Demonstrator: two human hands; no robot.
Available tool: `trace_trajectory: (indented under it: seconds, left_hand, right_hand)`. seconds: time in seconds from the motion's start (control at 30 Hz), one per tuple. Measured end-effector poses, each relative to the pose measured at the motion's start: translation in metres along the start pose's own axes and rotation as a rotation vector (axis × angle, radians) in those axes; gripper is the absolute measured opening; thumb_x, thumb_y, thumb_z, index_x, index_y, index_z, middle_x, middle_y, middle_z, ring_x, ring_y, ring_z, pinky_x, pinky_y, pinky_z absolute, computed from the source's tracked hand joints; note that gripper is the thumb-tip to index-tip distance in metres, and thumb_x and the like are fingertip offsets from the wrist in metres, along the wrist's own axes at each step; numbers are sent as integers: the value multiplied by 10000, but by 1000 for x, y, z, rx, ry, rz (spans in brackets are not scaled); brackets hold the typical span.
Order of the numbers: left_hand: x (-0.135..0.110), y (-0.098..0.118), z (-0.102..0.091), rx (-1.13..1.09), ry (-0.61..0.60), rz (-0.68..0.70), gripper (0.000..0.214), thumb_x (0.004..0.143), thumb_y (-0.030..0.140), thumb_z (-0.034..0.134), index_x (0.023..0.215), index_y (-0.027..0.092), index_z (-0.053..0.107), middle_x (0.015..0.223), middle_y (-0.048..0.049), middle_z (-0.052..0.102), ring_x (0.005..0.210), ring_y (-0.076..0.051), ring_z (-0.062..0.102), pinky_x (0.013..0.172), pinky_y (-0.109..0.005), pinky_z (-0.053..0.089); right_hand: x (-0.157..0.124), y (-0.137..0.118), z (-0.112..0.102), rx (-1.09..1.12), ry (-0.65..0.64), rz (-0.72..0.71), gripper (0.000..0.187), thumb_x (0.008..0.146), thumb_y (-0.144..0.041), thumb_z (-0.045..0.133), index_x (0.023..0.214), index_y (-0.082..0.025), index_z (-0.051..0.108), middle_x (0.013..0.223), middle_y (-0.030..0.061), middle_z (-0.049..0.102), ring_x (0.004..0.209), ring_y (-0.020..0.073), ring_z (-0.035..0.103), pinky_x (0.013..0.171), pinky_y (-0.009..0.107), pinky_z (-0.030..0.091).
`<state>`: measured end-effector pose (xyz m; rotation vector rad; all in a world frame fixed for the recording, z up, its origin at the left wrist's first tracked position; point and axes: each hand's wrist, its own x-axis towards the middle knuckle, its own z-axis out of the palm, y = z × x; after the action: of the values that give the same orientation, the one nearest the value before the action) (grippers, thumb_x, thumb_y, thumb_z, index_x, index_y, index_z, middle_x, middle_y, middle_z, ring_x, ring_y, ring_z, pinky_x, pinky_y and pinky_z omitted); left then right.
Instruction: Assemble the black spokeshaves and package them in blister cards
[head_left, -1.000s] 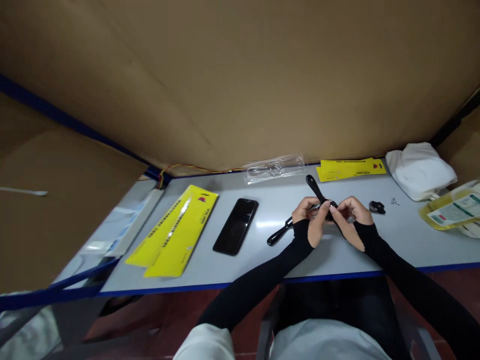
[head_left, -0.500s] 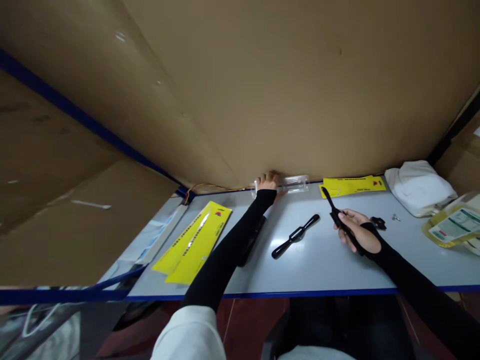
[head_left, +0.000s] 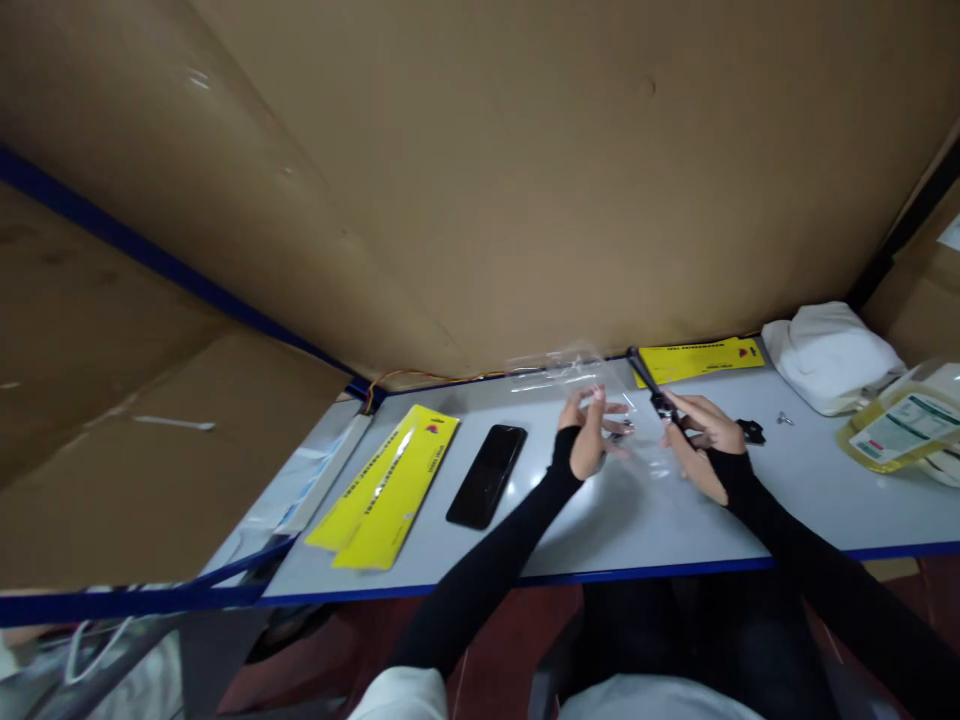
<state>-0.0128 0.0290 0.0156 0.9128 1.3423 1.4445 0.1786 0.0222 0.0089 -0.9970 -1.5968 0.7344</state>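
Left hand (head_left: pixel 589 437): drawn back; fingers parted, hold unclear;
Right hand (head_left: pixel 703 432): my fingers clasp black tool (head_left: pixel 646 375); clear plastic (head_left: pixel 574 372) now near

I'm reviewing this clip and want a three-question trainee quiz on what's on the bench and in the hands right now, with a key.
1. Count: how many long yellow printed cards lie overlapped at the left of the grey table?

2. True or false: the black rectangular phone lies between those cards and the left hand.

3. Multiple choice: what is the right hand holding?
A. A bundled white cloth
B. A slim black tool
C. A small silver screw

Key: 1. Two. 2. True. 3. B.
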Motion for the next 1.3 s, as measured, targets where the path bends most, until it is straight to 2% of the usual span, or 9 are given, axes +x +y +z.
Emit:
trace_trajectory:
  seconds: [0.17, 0.3, 0.4, 0.5, 0.63, 0.9, 1.03, 1.13, 1.3]
  left_hand:
    - [-28, -41, 36, -212, -176, -280, 825, 642, 747, 906, 1160, 204, 564, 884, -60, 732, 692, -241, 761, 530, -324, 619]
    - [-24, -45, 29, -295, -322, -327, 852, 621, 751, 923, 1147, 205, 534, 759, -29, 706, 630, -245, 747, 506, -313, 587]
    - [-26, -37, 25, -328, -344, -278, 807, 634, 761, 910, 1113, 219, 552, 780, -16, 702, 581, -194, 701, 500, -288, 550]
    - [-28, -34, 25, -333, -271, -208, 746, 649, 731, 917, 1088, 217, 601, 828, -3, 696, 593, -151, 670, 527, -267, 527]
    - [-24, -50, 24, -381, -229, -136, 719, 651, 613, 975, 1128, 199, 630, 814, 23, 691, 681, -137, 686, 646, -260, 544]
    - [-22, -60, 25, -542, -376, -196, 806, 622, 477, 1036, 1254, 177, 636, 849, -9, 752, 801, -205, 764, 856, -392, 610]
    - [-26, -53, 22, -570, -438, -246, 834, 649, 408, 1030, 1349, 182, 637, 992, -68, 791, 940, -261, 782, 928, -429, 604]
    - [-23, -56, 20, -520, -375, -301, 650, 688, 409, 997, 1205, 135, 713, 959, -99, 798, 918, -287, 784, 842, -386, 611]
    - [-15, -61, 18, -407, -341, -375, 550, 646, 448, 978, 995, 93, 743, 863, -118, 796, 638, -231, 729, 500, -279, 501]
  right_hand:
    - [-2, 22, 8, -458, -243, -204, 420, 877, -145, 692, 1272, -262, 775, 1256, 102, 730, 788, 189, 743, 652, 299, 624]
    - [-2, 27, 7, -304, -263, -264, 275, 937, -115, 619, 1134, -227, 776, 1226, 89, 749, 945, 189, 762, 841, 316, 635]
    - [-6, 20, 6, -167, -182, -243, 236, 951, -129, 633, 1133, -222, 751, 1156, 75, 734, 726, 113, 684, 680, 245, 594]
    - [-10, 12, 5, -62, -246, -179, 235, 955, -191, 684, 1186, -229, 707, 1162, 69, 686, 618, 72, 581, 493, 195, 479]
    - [-11, 13, 4, -129, -341, -215, 318, 987, -264, 681, 1296, -224, 618, 1201, 99, 652, 672, 104, 607, 535, 228, 502]
    - [-14, 15, 4, -575, -108, -453, 101, 1005, -328, 691, 1007, -228, 686, 849, 9, 742, 597, 127, 616, 560, 270, 414]
    - [-14, 1, 1, -678, -16, -544, 73, 957, -310, 754, 967, -237, 757, 814, 31, 769, 800, 204, 683, 624, 301, 435]
    - [-8, -8, -4, -678, -60, -465, 157, 866, -364, 838, 962, -245, 804, 757, 58, 716, 953, 266, 671, 623, 307, 450]
    - [8, -1, -18, -388, -211, -209, 230, 843, -424, 856, 999, -258, 820, 936, 68, 734, 895, 217, 663, 682, 310, 539]
